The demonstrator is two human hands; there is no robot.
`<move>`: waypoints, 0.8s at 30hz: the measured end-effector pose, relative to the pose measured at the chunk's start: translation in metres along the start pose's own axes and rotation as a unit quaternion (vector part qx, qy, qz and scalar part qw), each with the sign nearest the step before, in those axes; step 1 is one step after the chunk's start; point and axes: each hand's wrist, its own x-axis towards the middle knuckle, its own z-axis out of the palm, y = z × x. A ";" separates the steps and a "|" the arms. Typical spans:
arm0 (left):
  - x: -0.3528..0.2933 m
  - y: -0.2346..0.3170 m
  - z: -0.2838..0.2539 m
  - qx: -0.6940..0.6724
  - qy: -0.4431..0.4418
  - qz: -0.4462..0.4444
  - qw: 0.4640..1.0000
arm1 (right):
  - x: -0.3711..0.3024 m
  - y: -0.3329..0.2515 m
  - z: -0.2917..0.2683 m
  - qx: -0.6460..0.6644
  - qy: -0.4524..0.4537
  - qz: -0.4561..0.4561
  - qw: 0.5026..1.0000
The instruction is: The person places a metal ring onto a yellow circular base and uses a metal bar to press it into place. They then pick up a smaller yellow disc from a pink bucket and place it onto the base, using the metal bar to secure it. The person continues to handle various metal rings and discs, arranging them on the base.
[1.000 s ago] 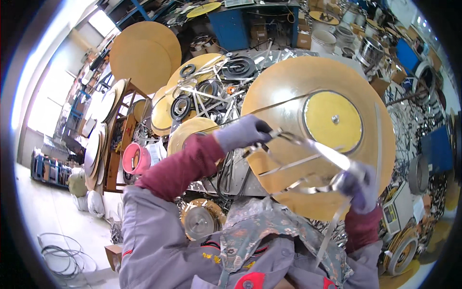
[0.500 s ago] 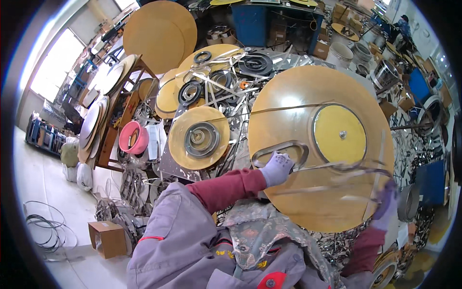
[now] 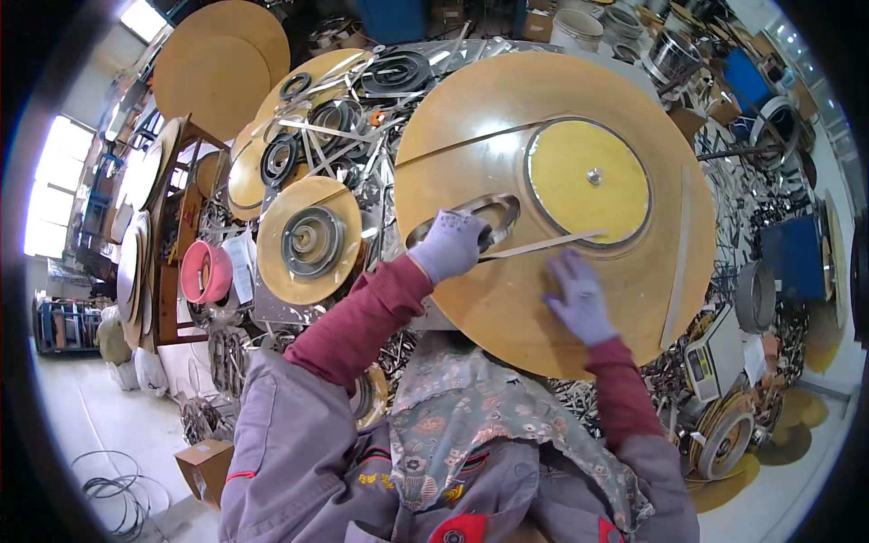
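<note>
My left hand [image 3: 450, 246], in a pale lavender glove, is closed around an oval loop of thin metal strip [image 3: 514, 215] above a large round tan disc [image 3: 462, 109]. From that fist a straight strip end [image 3: 543, 244] reaches toward the yellow round plate [image 3: 588, 199] at the disc's hub. Below this plate, my gloved right hand [image 3: 582, 299] hovers at or on the disc's surface with its fingers spread; contact is unclear. Nothing shows in it. A long thin band crosses the disc's upper left up to the hub.
Left of the big disc lies a smaller tan disc [image 3: 272, 258] bearing a metal coil [image 3: 312, 240]. Beyond it are black rings [image 3: 396, 72] and loose strips. A pink bucket [image 3: 206, 271] stands farther left. A digital scale [image 3: 713, 355] sits at the right among metal scraps.
My right hand has come from the disc's right edge in toward its middle and is now open. The strip that stretched blurred toward it is now shorter and still. The view has shifted.
</note>
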 end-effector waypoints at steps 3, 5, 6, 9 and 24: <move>-0.013 0.019 0.029 0.107 0.008 0.014 0.994 | 0.002 -0.023 0.016 -0.050 -0.049 -0.020 0.997; -0.033 0.020 0.057 0.135 0.009 -0.014 0.991 | -0.050 -0.019 0.004 -0.043 -0.114 -0.007 0.993; -0.039 0.020 0.071 0.150 0.024 -0.008 0.988 | -0.095 -0.012 -0.007 -0.038 -0.136 -0.003 0.990; -0.053 0.017 0.103 0.171 0.085 0.015 0.981 | -0.232 0.023 -0.058 -0.003 -0.314 -0.018 0.949; -0.102 0.013 0.124 0.178 0.018 0.057 0.982 | 0.167 -0.063 0.094 -0.059 -0.043 -0.165 0.984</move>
